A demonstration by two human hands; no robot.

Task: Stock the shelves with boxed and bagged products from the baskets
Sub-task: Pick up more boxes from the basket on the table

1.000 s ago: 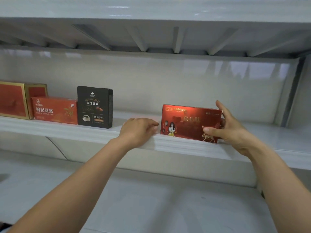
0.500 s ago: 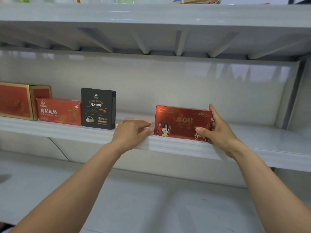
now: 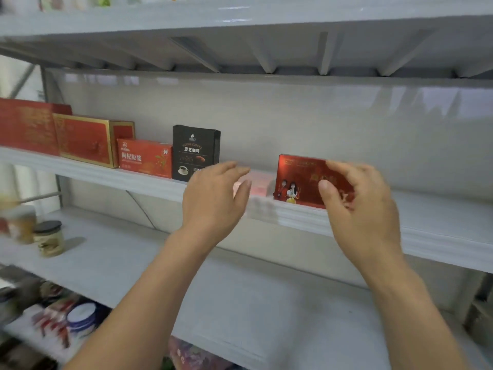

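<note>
A glossy red box [image 3: 298,177] with two small figures printed on it stands upright on the white middle shelf [image 3: 440,241], right of centre. My right hand [image 3: 365,209] hovers in front of the box's right half and hides it; the fingers are spread and seem clear of the box. My left hand [image 3: 213,198] is open in front of the shelf edge, left of the box and apart from it. Neither hand holds anything.
Left along the same shelf stand a black coffee box [image 3: 194,150], an orange-red box [image 3: 144,157], a gold-trimmed red box [image 3: 85,140] and a large red box [image 3: 26,126]. A lidded jar [image 3: 49,239] sits on the lower shelf [image 3: 240,303]. Blurred packages [image 3: 77,319] lie lower left.
Both hands have come off the red box and drawn back toward me, leaving it standing on the shelf. The view has swung left and down, showing more of the lower shelves.
</note>
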